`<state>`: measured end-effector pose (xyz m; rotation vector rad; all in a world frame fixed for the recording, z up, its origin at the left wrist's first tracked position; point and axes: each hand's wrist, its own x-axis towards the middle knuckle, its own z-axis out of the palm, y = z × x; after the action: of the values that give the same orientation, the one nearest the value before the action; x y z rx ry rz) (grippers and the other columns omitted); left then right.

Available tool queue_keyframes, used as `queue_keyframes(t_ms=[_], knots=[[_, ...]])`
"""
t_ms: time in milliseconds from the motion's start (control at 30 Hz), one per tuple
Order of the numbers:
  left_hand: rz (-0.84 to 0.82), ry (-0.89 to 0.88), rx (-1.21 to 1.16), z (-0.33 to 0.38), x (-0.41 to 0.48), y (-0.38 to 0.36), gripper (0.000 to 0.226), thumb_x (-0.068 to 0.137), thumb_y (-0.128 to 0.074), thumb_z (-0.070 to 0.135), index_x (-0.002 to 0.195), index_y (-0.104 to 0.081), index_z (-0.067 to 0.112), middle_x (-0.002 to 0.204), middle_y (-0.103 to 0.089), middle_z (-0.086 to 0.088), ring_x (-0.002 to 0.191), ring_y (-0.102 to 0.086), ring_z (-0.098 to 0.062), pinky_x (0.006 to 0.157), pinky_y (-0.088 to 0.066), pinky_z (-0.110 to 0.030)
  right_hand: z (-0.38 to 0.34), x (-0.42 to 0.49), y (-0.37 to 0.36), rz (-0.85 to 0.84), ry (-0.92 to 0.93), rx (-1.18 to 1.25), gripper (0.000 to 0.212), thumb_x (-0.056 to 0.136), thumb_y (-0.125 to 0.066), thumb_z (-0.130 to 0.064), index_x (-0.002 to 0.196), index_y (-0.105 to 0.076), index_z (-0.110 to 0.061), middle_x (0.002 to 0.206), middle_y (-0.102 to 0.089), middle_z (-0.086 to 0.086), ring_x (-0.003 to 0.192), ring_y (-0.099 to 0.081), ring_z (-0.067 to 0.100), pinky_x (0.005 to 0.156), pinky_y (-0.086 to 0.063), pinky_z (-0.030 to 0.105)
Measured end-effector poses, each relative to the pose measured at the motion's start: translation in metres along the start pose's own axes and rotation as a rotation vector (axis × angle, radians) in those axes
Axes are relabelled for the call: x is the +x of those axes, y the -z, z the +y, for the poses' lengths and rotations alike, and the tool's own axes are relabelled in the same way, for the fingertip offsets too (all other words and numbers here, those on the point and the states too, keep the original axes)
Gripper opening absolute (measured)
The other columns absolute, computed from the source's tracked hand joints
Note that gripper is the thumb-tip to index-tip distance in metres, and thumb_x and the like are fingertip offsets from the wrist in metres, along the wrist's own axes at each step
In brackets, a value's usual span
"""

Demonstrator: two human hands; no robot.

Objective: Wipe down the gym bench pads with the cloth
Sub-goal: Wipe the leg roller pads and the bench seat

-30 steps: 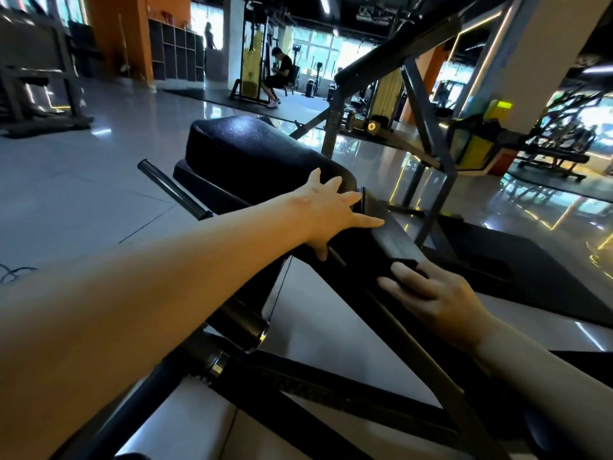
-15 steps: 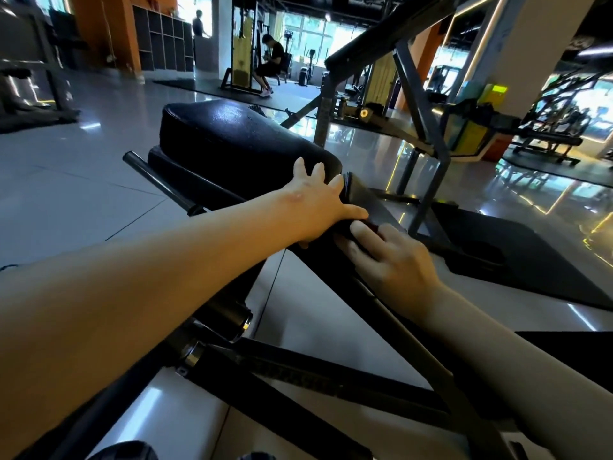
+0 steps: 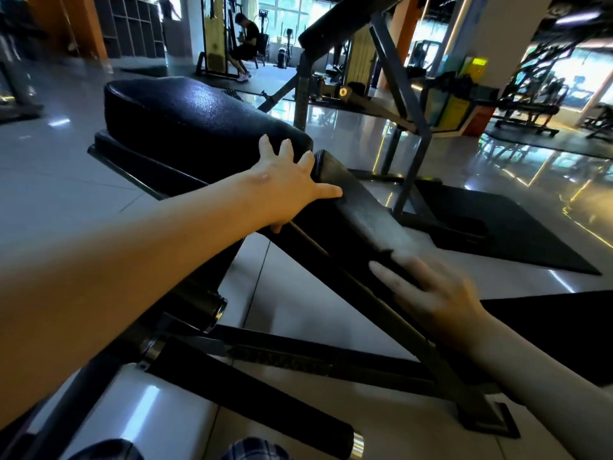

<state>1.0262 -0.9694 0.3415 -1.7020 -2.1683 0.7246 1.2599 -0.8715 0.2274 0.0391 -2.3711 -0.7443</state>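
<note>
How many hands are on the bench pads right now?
2. The left hand rests spread where the wide pad meets the narrow sloping pad; the right hand, blurred, lies lower on that sloping pad. No other hand shows.

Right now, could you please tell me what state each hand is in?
Left hand: open, fingers spread on the seat pad.
Right hand: open, blurred, fingers flat against the sloping pad.

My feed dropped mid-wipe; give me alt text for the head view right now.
The right hand, blurred, lies with straight fingers on the near end of the narrow sloping pad; no cloth can be made out under it. The left hand rests with spread fingers where that pad meets the wide seat pad. Beyond, a person sits at a machine.
</note>
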Motion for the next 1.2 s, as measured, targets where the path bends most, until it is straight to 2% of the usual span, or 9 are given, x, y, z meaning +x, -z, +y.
queue_keyframes(t_ms=[100, 200, 300, 433, 633, 733, 833, 1033, 1200], knots=[[-0.017, 0.033, 0.005, 0.004, 0.001, 0.002, 0.11, 0.084, -0.075, 0.032, 0.148, 0.012, 0.053, 0.161, 0.01, -0.019, 0.145, 0.006, -0.05, 0.112, -0.008, -0.072, -0.01, 0.062, -0.01, 0.115, -0.057, -0.041, 0.029, 0.095, -0.055, -0.018, 0.123, -0.059, -0.01, 0.113, -0.055, 0.013, 0.069, -0.052, 0.022, 0.046, -0.043, 0.028], [-0.008, 0.043, 0.031, 0.005, 0.0, 0.002, 0.107, 0.085, -0.073, 0.035, 0.148, 0.013, 0.053, 0.161, 0.01, -0.019, 0.145, 0.005, -0.05, 0.112, -0.009, -0.071, -0.016, 0.078, -0.029, 0.097, -0.095, -0.08, 0.022, 0.095, -0.055, -0.014, 0.113, -0.067, -0.009, 0.107, -0.065, 0.011, 0.062, -0.049, 0.021, 0.043, -0.042, 0.031], [0.016, 0.046, 0.091, 0.008, -0.002, -0.003, 0.106, 0.086, -0.07, 0.045, 0.151, 0.014, 0.044, 0.159, 0.013, -0.024, 0.145, 0.003, -0.051, 0.113, -0.008, -0.069, -0.008, 0.034, -0.036, 0.097, -0.027, -0.085, 0.026, 0.093, -0.058, -0.01, 0.119, -0.062, -0.01, 0.112, -0.059, 0.009, 0.065, -0.053, 0.022, 0.047, -0.045, 0.031], [0.265, -0.146, 0.178, 0.037, 0.001, -0.017, 0.094, 0.089, -0.046, 0.066, 0.156, -0.002, 0.016, 0.16, 0.018, -0.018, 0.15, 0.008, -0.035, 0.117, -0.001, -0.064, 0.009, -0.05, -0.032, -0.007, 0.027, -0.074, 0.032, 0.094, -0.05, -0.005, 0.125, -0.053, -0.01, 0.117, -0.047, 0.009, 0.073, -0.059, 0.025, 0.051, -0.049, 0.029], [0.341, -0.275, 0.092, 0.068, 0.015, -0.026, 0.065, 0.102, -0.027, 0.052, 0.155, 0.002, 0.028, 0.164, -0.006, -0.004, 0.15, -0.009, -0.029, 0.119, -0.013, -0.051, 0.007, -0.108, -0.013, -0.228, -0.01, -0.068, 0.037, 0.088, -0.048, -0.007, 0.125, -0.05, -0.01, 0.114, -0.044, 0.011, 0.066, -0.056, 0.023, 0.042, -0.041, 0.025], [0.34, -0.23, 0.035, 0.071, 0.018, -0.026, 0.063, 0.102, -0.033, 0.05, 0.155, -0.005, 0.03, 0.164, -0.01, -0.001, 0.15, -0.012, -0.027, 0.119, -0.013, -0.051, -0.005, -0.068, -0.013, -0.072, -0.112, -0.056, 0.039, 0.083, -0.066, -0.008, 0.121, -0.056, -0.012, 0.112, -0.046, 0.01, 0.066, -0.053, 0.021, 0.041, -0.04, 0.026], [0.315, -0.202, 0.014, 0.071, 0.017, -0.023, 0.065, 0.101, -0.041, 0.044, 0.155, -0.006, 0.033, 0.164, -0.011, 0.0, 0.15, -0.012, -0.025, 0.119, -0.013, -0.051, -0.02, -0.006, -0.025, 0.118, -0.149, -0.042, 0.024, 0.09, -0.064, -0.013, 0.113, -0.066, -0.011, 0.112, -0.048, 0.009, 0.065, -0.051, 0.021, 0.046, -0.041, 0.029], [0.299, -0.199, -0.024, 0.069, 0.015, -0.021, 0.065, 0.101, -0.039, 0.049, 0.155, -0.007, 0.034, 0.164, -0.01, 0.003, 0.15, -0.011, -0.022, 0.119, -0.012, -0.05, -0.015, -0.039, -0.043, 0.056, -0.057, -0.166, 0.018, 0.092, -0.057, -0.008, 0.092, -0.074, -0.011, 0.111, -0.049, 0.006, 0.064, -0.041, 0.018, 0.046, -0.036, 0.025], [0.301, -0.202, 0.004, 0.07, 0.011, -0.02, 0.064, 0.102, -0.036, 0.048, 0.155, -0.004, 0.033, 0.164, -0.007, 0.002, 0.15, -0.009, -0.023, 0.119, -0.011, -0.05, -0.005, -0.14, -0.042, -0.101, -0.048, -0.187, 0.033, 0.088, -0.06, -0.002, 0.12, -0.06, -0.01, 0.112, -0.051, 0.008, 0.067, -0.047, 0.021, 0.048, -0.04, 0.028]])
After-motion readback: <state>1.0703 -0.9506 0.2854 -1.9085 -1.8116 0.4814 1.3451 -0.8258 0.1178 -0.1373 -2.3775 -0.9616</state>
